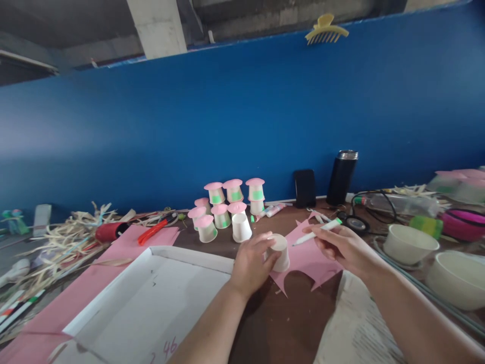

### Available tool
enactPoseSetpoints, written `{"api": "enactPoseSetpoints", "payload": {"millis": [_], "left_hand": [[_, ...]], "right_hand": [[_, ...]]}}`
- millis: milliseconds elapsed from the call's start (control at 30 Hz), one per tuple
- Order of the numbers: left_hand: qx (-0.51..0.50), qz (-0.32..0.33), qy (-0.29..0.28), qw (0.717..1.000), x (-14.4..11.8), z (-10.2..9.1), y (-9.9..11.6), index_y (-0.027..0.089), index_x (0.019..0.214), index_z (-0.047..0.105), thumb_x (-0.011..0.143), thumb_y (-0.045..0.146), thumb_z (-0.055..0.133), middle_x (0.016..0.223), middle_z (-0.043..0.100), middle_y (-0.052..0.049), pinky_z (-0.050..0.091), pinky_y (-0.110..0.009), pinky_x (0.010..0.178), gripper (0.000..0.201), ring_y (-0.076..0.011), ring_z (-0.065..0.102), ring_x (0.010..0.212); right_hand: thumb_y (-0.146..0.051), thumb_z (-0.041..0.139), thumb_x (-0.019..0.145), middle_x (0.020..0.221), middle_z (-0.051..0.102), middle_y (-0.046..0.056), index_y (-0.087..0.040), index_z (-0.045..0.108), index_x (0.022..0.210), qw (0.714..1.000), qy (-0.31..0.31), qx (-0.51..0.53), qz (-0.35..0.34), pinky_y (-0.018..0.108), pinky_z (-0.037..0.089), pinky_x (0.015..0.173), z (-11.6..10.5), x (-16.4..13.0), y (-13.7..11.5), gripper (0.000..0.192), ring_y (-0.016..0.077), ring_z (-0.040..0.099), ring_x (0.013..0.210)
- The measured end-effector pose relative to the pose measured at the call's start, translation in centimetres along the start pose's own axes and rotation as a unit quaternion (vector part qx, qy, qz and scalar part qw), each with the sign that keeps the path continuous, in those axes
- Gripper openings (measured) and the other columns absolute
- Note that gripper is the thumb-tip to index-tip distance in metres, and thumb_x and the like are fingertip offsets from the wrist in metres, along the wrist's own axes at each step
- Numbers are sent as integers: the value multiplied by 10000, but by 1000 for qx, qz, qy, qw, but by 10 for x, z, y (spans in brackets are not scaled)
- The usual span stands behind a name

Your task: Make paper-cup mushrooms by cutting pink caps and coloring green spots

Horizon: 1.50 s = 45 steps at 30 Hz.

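My left hand (252, 263) grips a white paper cup (281, 257) that stands upside down, its base facing up, at the edge of cut pink paper (308, 260). Between the fingers of my right hand (341, 246) is a white marker pen (316, 232) with a green end, its tip pointing left above the pink paper and apart from the cup. Behind my left hand is a plain white cup (241, 228). Several upturned cups (208, 232) with pink paper discs on top and green patches are grouped beside it, some stacked.
A white cardboard tray (189, 255) lies at front left, with pink sheets and raffia-like strips (71, 242) beyond it. A black bottle (342, 178) and a phone (304, 188) stand against the blue partition (235, 121). White bowls (409, 245) sit at right, near a cable.
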State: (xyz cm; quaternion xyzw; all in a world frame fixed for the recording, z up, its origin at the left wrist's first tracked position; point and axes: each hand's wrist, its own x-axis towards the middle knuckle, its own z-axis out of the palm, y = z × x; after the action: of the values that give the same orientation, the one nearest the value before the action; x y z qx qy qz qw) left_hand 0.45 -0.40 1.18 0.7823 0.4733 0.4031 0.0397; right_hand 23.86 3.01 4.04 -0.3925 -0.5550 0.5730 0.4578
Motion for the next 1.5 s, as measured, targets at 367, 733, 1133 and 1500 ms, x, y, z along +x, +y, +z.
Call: {"api": "enactPoseSetpoints", "payload": {"millis": [367,733,1133,1500], "left_hand": [[6,2,-9,1000,-1,0,-1,277,1094,638,843,314,579,1244,626,-18,473,-405,954,261,-211,575,1131],[7,1,-11,1000,-2,1,-3,270,1105,635,858,361,547,1258,616,-29,463,-419,957,278,-223,563,1147],[4,8,-7,1000,-1,3,-4,263,1093,641,849,329,565,1244,624,-38,463,-405,960,264,-214,571,1135],[-13,-3,-20,1000,-2,0,-3,243,1109,642,864,384,535,1266,609,-48,429,-379,989,302,-206,553,1154]], "right_hand": [[-434,687,765,507,448,-50,-133,691,802,992,26,125,17,144,188,366,-1,7,9,303,10,307,410],[-478,703,737,570,461,-39,-124,712,819,988,53,142,13,101,250,359,0,8,9,363,-2,335,435],[-512,695,724,535,447,-53,-120,675,777,994,66,82,15,116,245,362,3,8,7,396,4,334,427],[-564,656,715,491,526,-22,-117,660,676,986,107,-126,26,178,285,350,4,17,21,449,42,395,376]]}}
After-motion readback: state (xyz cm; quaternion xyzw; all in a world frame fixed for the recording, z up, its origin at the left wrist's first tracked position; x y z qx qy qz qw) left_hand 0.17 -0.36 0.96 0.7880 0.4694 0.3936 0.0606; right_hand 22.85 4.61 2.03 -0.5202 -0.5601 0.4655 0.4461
